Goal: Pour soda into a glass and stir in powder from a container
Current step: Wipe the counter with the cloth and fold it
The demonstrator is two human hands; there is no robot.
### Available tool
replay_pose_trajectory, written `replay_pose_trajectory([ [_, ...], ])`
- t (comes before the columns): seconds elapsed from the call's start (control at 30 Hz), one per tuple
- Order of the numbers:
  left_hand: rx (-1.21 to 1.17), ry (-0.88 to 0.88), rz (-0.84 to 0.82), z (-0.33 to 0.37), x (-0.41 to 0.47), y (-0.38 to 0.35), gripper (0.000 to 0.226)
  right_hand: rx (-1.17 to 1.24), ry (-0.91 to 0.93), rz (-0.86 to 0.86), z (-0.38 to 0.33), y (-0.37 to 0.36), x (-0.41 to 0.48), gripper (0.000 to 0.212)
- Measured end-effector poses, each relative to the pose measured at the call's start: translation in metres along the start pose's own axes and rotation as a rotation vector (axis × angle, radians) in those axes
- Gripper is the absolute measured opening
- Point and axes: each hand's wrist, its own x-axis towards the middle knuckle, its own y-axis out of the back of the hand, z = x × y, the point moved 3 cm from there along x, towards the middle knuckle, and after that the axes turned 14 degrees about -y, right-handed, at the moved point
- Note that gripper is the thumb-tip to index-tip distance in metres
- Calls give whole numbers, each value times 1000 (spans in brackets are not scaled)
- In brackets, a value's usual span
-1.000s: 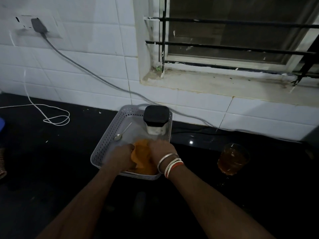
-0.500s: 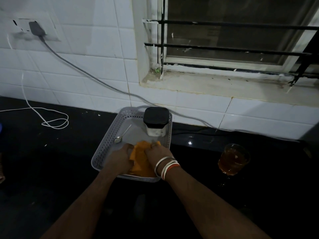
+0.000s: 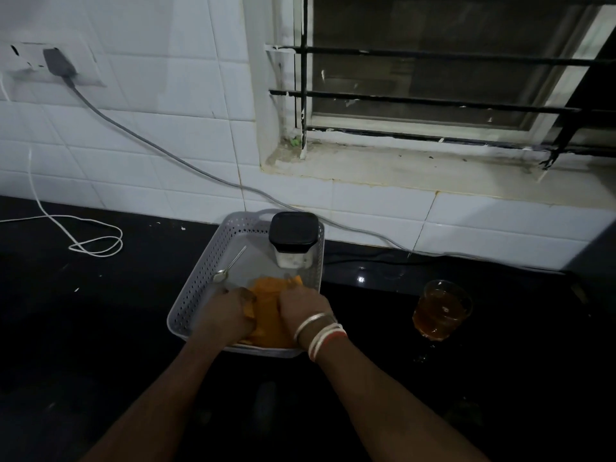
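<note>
hands barely shifted, left hand (image 3: 226, 313) and right hand (image 3: 305, 308) kept bunching the soft orange cloth (image 3: 266, 315) | amber-filled glass (image 3: 441, 310) sat near counter's right edge | fragile, slippery, grab mid-wall

Both hands are pressing down on a crumpled orange cloth (image 3: 266, 311) at the near end of a grey perforated plastic tray (image 3: 196, 288), the left hand (image 3: 226, 315) and right hand (image 3: 305, 310) gripping its opposite sides. Inside the tray, a small metal spoon (image 3: 230, 265) is lying beside a black-lidded white container (image 3: 292, 240). A clear glass of amber soda (image 3: 440, 310) is standing apart on the dark surface (image 3: 100, 328).
</note>
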Motion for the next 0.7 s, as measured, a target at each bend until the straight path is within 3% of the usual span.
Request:
replay_pose_trajectory([
  [0.13, -182, -118, 592, 11, -25, 11, 28, 298, 138, 279, 39, -9, -23, 28],
  [0.23, -231, -272, 755, 46, -53, 4, 24, 633, 146, 474, 85, -11, -63, 21],
  [0.33, -367, -421, 747, 91, -71, -20, 24, 936, -133, 511, 139, -26, -93, 8],
  [0.4, -473, -485, 656, 125, -69, -40, 25, 1048, -355, 569, 176, -38, -106, 18],
  [0.5, -616, -454, 475, 167, -51, -64, 45, 1078, -618, 687, 223, -50, -110, 41],
  [0.6, -771, -368, 333, 195, -19, -85, 76, 1108, -638, 694, 255, -50, -100, 75],
  [0.7, -887, -314, 226, 219, 11, -100, 102, 1082, -483, 566, 276, -40, -79, 104],
])
